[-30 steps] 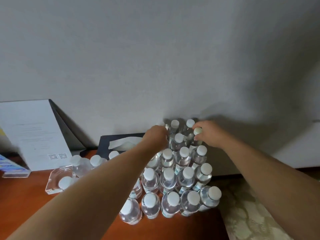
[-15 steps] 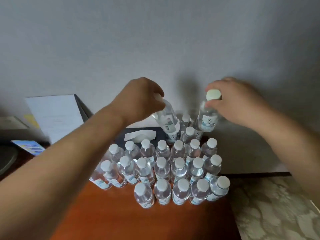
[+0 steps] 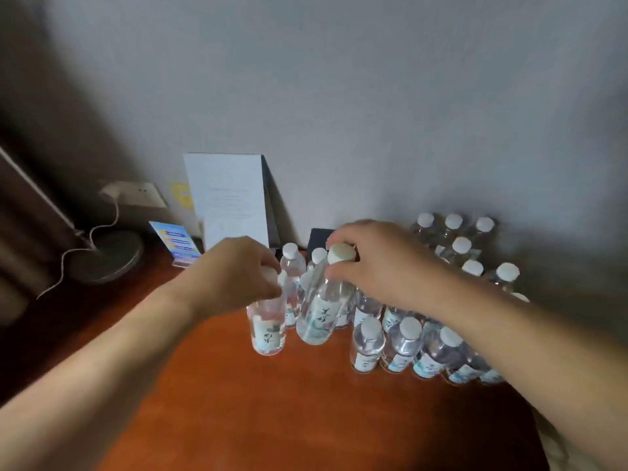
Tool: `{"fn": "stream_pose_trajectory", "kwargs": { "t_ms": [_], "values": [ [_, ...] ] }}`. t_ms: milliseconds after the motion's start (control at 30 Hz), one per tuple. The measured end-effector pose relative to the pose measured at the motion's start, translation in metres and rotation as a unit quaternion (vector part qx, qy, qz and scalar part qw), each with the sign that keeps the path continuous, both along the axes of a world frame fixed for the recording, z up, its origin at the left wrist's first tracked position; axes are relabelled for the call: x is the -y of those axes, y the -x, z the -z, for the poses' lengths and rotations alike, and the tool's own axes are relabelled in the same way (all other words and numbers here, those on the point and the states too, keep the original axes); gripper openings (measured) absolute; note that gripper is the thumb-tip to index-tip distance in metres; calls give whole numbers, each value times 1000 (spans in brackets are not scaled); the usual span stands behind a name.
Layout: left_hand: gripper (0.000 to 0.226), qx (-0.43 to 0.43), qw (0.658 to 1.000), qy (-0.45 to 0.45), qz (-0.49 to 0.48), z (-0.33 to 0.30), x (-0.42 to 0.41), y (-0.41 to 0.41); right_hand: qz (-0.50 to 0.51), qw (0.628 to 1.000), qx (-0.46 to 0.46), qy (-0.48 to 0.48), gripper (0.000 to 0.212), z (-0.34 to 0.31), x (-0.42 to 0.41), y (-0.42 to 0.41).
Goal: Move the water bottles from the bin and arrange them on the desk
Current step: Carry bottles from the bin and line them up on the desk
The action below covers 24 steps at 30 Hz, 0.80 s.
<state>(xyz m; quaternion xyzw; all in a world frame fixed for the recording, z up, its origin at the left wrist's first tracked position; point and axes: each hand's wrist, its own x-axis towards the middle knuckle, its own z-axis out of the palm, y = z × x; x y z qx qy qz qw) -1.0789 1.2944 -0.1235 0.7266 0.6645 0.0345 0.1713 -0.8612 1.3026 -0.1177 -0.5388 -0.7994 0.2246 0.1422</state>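
Each hand grips a clear water bottle by its white cap over the wooden desk (image 3: 272, 419). My left hand (image 3: 231, 277) holds one bottle (image 3: 266, 329) upright, its base at or just above the desk. My right hand (image 3: 377, 263) holds a second bottle (image 3: 317, 314), tilted slightly, right beside the first. Both sit at the left front of a cluster of several white-capped bottles (image 3: 401, 341) standing on the desk, with more bottles (image 3: 458, 246) against the wall behind. No bin is in view.
A white folded card (image 3: 227, 198) leans on the wall, with a blue leaflet stand (image 3: 175, 243) beside it. A round lamp base (image 3: 105, 256) with a white cable sits at far left. A dark tissue box (image 3: 317, 237) hides behind the bottles. The desk's right edge (image 3: 530, 423) drops off.
Both hands lifted a bottle from the back of the cluster, carried it left and lowered it to the cluster's left front. The view has swung left.
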Motion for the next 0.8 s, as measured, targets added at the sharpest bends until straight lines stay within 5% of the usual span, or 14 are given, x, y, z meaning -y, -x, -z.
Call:
{"fn": "stream_pose_trajectory", "kwargs": {
  "t_ms": [267, 433, 800],
  "values": [
    [21, 15, 999, 16, 24, 92, -7, -7, -4, 994, 95, 52, 29, 75, 1, 27],
    [31, 74, 996, 45, 31, 111, -18, -23, -1, 987, 146, 66, 37, 101, -3, 23],
    [26, 65, 994, 49, 72, 126, -25, -31, -16, 976, 195, 93, 23, 126, -3, 25]
  ]
}}
